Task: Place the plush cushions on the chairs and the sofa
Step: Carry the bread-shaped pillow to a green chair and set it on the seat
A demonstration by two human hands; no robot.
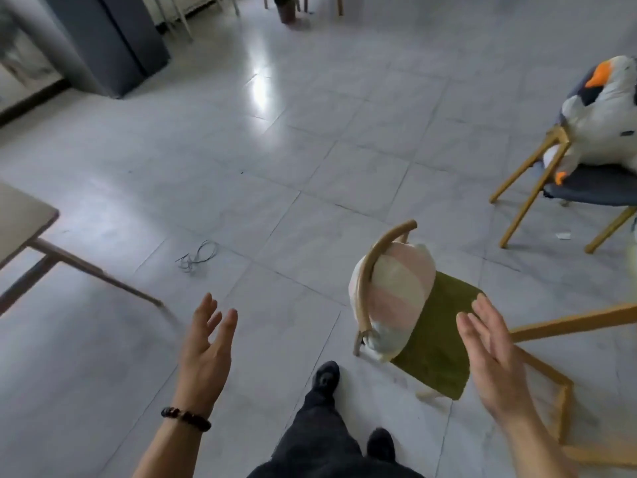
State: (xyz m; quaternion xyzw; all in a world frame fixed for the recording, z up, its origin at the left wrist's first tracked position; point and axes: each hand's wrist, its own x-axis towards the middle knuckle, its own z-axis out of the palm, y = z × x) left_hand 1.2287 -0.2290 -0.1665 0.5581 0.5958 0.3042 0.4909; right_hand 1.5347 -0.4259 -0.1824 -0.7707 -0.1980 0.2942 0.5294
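The pink, white and pale grey striped plush cushion (396,291) stands on edge on the small wooden chair w/ a green seat pad (437,339), leaning against its curved back rail. The cushion's long axis runs along that rail, one end up by the rail's far tip, the other down by the rear leg nearer the person. The stripes cross it slantwise. Approx. half the green pad shows in front of it.

A 2nd one, the white goose-shaped plush cushion (599,119) w/ orange beak and dark grey patches, sits upright on the wooden chair w/ a dark blue seat (593,188) at the right edge, well apart from the 1st chair. Its head is on top, the beak points left and down, and one orange foot shows at the seat's edge. Its right part is cut off by the picture edge.

Count: 2 cushions, 2 chairs, one cushion per chair.

The left hand (206,343) is raised over the pale tiled floor (310,150), palm inward, fingers straight, spread and released. The right hand (493,350) is likewise released and overlaps the green pad's near corner in the view; contact can't be told.

A dark bead bracelet (186,418) circles the left wrist. Below are dark trousers (320,439) and 2 black shoes (325,374). A beige table (20,215) stands at left, w/ a tangle of thin dark cable (198,257) on the floor near it. A light wooden frame (565,391) is low at right, and a dark grey cabinet (113,39) stands at top left.
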